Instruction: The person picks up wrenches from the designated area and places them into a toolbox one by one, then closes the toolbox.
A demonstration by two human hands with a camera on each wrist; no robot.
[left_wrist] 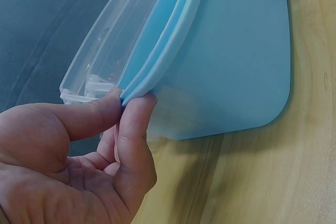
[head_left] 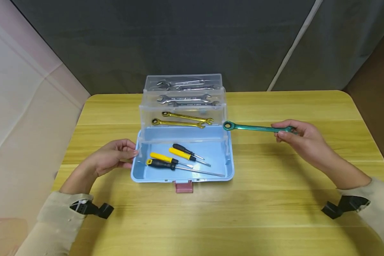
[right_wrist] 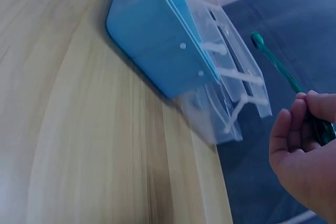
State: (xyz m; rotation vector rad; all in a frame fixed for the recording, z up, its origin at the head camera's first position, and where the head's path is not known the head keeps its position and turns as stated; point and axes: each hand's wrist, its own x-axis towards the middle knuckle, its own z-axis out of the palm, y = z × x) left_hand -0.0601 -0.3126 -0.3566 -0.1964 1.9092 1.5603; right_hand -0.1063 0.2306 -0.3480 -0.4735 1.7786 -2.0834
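Observation:
A blue toolbox (head_left: 182, 180) stands on the table with its clear tiered trays (head_left: 183, 89) raised at the back. At its left side my left hand (head_left: 113, 156) pinches the rim between thumb and fingers, as the left wrist view also shows. My right hand (head_left: 302, 137) holds a green ratchet wrench (head_left: 252, 128) by its right end, the ring end pointing left beside the trays. Two gold wrenches (head_left: 179, 123) lie in the lowest tray, and silver wrenches (head_left: 184, 99) fill the upper ones. Several screwdrivers (head_left: 161, 163) with yellow or black handles lie in the blue bottom.
A pink latch (head_left: 184, 187) hangs at the toolbox front. The wooden table (head_left: 275, 220) reaches back to a dark grey cloth wall (head_left: 185, 39), with a pale curtain (head_left: 28, 92) on the left.

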